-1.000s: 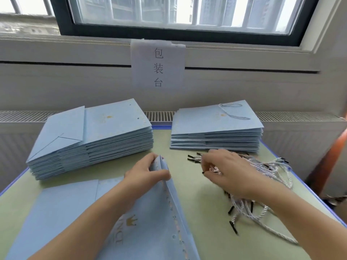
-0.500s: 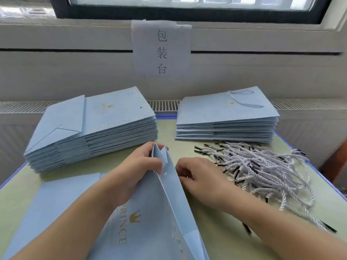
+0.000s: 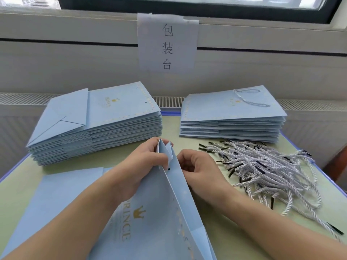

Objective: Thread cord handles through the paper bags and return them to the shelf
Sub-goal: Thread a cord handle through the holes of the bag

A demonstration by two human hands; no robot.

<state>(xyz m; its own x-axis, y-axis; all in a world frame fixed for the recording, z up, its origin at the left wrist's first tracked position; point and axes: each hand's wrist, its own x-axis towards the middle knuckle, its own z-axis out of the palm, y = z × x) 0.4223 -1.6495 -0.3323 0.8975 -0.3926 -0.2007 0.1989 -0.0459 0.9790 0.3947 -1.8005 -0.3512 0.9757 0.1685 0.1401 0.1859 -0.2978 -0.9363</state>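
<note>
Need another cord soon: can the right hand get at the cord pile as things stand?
Probably yes. The right hand sits at the bag edge, and the cord pile lies just to its right on bare table, nothing between them.

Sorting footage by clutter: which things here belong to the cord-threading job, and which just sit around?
In the job: held paper bag, left hand, right hand, cord pile, left bag stack, right bag stack.
Lying about: paper sign, window frame.
</note>
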